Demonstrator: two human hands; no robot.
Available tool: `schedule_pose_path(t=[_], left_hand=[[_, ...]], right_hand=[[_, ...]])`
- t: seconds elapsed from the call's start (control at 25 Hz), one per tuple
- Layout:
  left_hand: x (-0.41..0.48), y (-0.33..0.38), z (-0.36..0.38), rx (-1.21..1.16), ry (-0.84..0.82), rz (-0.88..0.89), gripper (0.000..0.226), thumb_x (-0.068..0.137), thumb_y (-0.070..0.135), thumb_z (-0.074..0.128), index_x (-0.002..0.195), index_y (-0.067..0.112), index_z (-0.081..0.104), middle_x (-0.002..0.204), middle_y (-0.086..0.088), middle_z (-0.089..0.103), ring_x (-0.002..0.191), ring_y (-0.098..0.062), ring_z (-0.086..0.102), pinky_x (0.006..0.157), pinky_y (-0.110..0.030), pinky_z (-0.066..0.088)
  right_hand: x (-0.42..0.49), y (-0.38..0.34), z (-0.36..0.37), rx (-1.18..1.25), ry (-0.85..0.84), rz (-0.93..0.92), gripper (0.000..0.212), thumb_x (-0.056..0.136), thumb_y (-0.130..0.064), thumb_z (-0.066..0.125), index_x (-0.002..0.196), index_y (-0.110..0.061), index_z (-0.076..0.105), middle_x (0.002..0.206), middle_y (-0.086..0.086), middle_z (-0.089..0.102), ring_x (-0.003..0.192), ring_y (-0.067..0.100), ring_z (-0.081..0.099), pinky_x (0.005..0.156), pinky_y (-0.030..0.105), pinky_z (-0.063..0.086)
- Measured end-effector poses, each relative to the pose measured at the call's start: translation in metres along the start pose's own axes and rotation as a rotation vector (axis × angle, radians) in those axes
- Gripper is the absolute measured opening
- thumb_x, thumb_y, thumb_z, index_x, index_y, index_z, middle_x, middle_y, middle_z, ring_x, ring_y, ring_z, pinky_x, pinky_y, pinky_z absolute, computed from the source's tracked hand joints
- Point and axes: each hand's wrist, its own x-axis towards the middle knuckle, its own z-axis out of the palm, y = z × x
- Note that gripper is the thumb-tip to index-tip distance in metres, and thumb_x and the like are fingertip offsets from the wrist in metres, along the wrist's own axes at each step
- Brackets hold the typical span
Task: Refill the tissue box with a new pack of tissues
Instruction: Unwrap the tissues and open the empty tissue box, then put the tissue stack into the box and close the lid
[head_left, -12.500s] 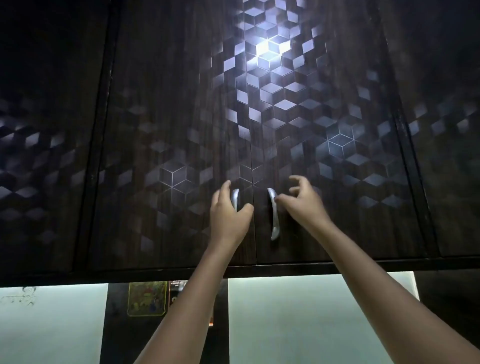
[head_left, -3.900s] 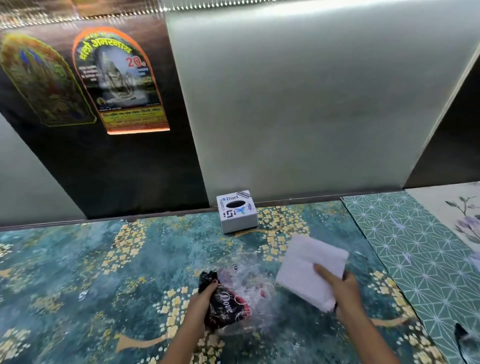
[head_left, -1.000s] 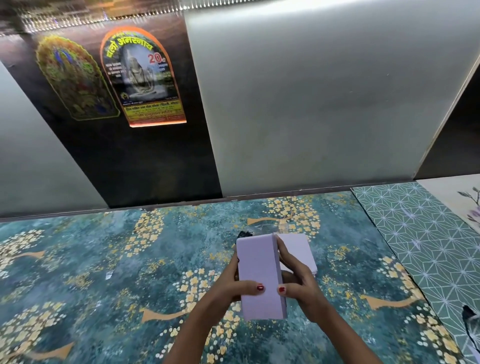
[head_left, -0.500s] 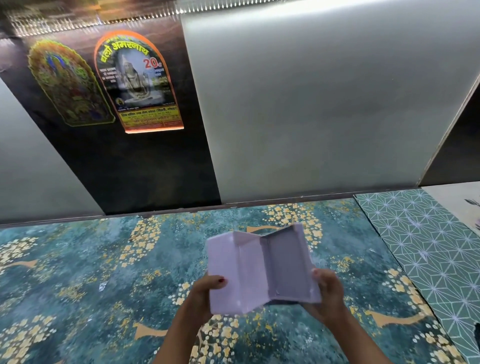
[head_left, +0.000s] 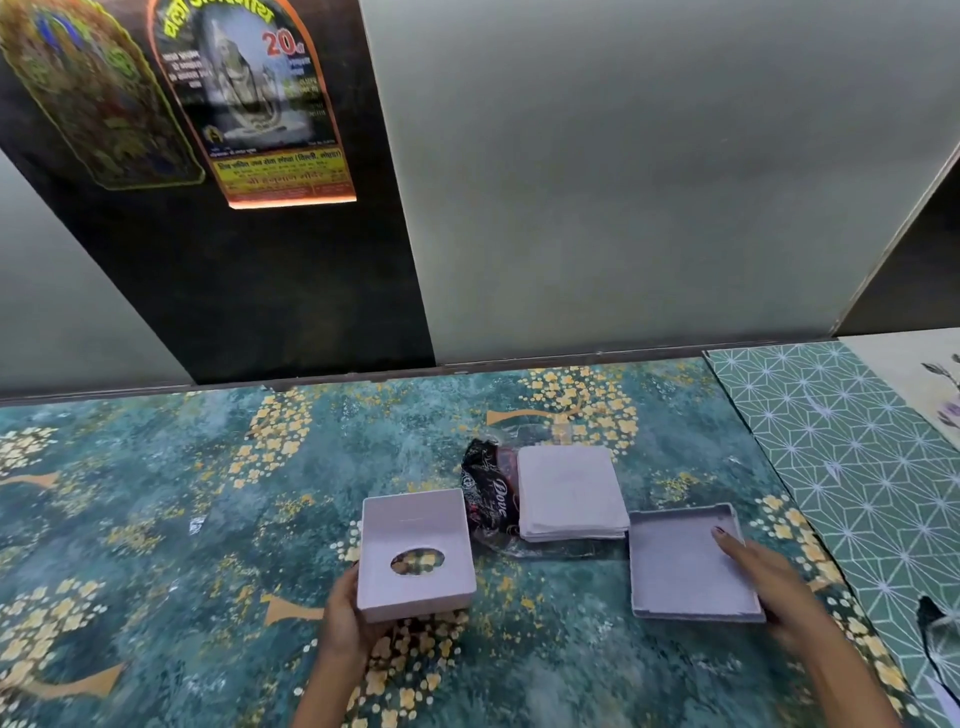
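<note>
Tissue box lid (head_left: 415, 556) lies upturned, left hand (head_left: 345, 618) gripping its near edge; right hand (head_left: 766, 587) rests flat, fingers loose, in the box base (head_left: 675, 577); tissue stack (head_left: 569, 491) between them on the surface (head_left: 156, 519).

Teal floral counter (head_left: 156, 519): box lid (head_left: 415, 556), box base (head_left: 685, 566), tissue stack (head_left: 569, 491) seemingly atop clear wrapper (head_left: 491, 493); geometric mat (head_left: 852, 441) alongside.

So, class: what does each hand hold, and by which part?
Left hand grips the box lid at its near-left edge. Right hand rests on the box base, near its right rim.
</note>
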Motion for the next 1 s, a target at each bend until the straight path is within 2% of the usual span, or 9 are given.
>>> schedule_pose_path(t=[0.12,0.2,0.28,0.36,0.48,0.56,0.72,0.84,1.0], left_hand=[[0.001,0.013,0.010,0.544,0.304,0.234,0.019,0.088,0.012,0.050,0.085,0.002,0.066,0.090,-0.020,0.063,0.075,-0.032,0.057,0.065,-0.038,0.043],[-0.012,0.026,0.017,0.729,0.414,0.452,0.020,0.083,0.003,0.055,0.102,0.000,0.062,0.105,-0.022,0.062,0.089,-0.034,0.058,0.075,-0.040,0.047],[-0.031,0.034,0.041,0.731,0.296,0.738,0.021,0.082,-0.005,0.054,0.102,-0.003,0.060,0.101,-0.020,0.061,0.085,-0.029,0.058,0.066,-0.030,0.048],[-0.044,0.030,0.083,0.758,-0.058,0.820,0.023,0.083,-0.006,0.053,0.103,0.003,0.059,0.092,-0.009,0.061,0.082,-0.028,0.061,0.063,-0.022,0.050],[-0.044,0.006,0.149,0.928,-0.413,0.548,0.032,0.083,0.005,0.052,0.114,0.013,0.053,0.093,0.002,0.056,0.083,-0.022,0.058,0.061,-0.022,0.047],[-0.027,-0.012,0.175,0.997,-0.436,0.343,0.035,0.083,0.014,0.053,0.118,0.009,0.052,0.100,-0.002,0.058,0.089,-0.021,0.056,0.067,-0.026,0.044],[0.014,-0.027,0.185,0.797,-0.331,0.009,0.062,0.063,0.030,0.067,0.116,-0.001,0.056,0.116,-0.019,0.064,0.102,-0.034,0.062,0.086,-0.038,0.052],[0.030,-0.027,0.186,0.692,-0.314,-0.070,0.052,0.066,0.011,0.075,0.110,-0.010,0.059,0.116,-0.026,0.064,0.101,-0.038,0.064,0.092,-0.048,0.052],[-0.002,0.000,0.178,0.613,-0.482,-0.018,0.045,0.075,0.000,0.067,0.118,-0.006,0.054,0.119,-0.025,0.062,0.102,-0.038,0.062,0.087,-0.048,0.053]], right_hand=[[0.004,-0.004,0.009,-0.311,0.276,-0.110,0.050,0.081,-0.029,0.064,0.120,-0.001,0.051,0.122,0.024,0.058,0.104,0.037,0.055,0.091,0.048,0.043],[0.008,-0.006,0.019,-0.556,0.400,-0.234,0.049,0.085,-0.022,0.059,0.128,-0.004,0.045,0.129,0.025,0.053,0.112,0.040,0.052,0.095,0.051,0.043],[0.011,-0.011,0.037,-0.683,0.380,-0.385,0.048,0.084,-0.018,0.059,0.129,-0.005,0.044,0.132,0.023,0.051,0.117,0.038,0.050,0.098,0.050,0.041],[0.015,-0.016,0.064,-0.766,0.208,-0.503,0.049,0.085,-0.015,0.058,0.130,-0.004,0.043,0.135,0.020,0.049,0.123,0.033,0.046,0.102,0.044,0.037],[0.026,-0.024,0.101,-0.823,-0.042,-0.440,0.064,0.087,-0.026,0.053,0.140,-0.007,0.022,0.145,0.016,0.038,0.129,0.030,0.039,0.104,0.039,0.035],[0.031,-0.023,0.114,-0.836,-0.067,-0.327,0.074,0.088,-0.032,0.051,0.143,-0.006,0.009,0.150,0.017,0.028,0.134,0.031,0.033,0.105,0.038,0.033],[0.032,-0.019,0.119,-0.861,-0.094,-0.307,0.079,0.087,-0.032,0.052,0.144,-0.007,0.004,0.152,0.015,0.024,0.135,0.029,0.031,0.105,0.037,0.033],[0.031,-0.017,0.115,-0.841,-0.097,-0.311,0.077,0.086,-0.029,0.054,0.144,-0.008,0.007,0.152,0.014,0.025,0.135,0.028,0.032,0.105,0.036,0.034],[0.017,-0.027,0.118,-0.581,-0.021,-0.330,0.075,0.082,-0.030,0.062,0.142,-0.012,0.020,0.149,0.010,0.032,0.132,0.028,0.037,0.104,0.040,0.039]])
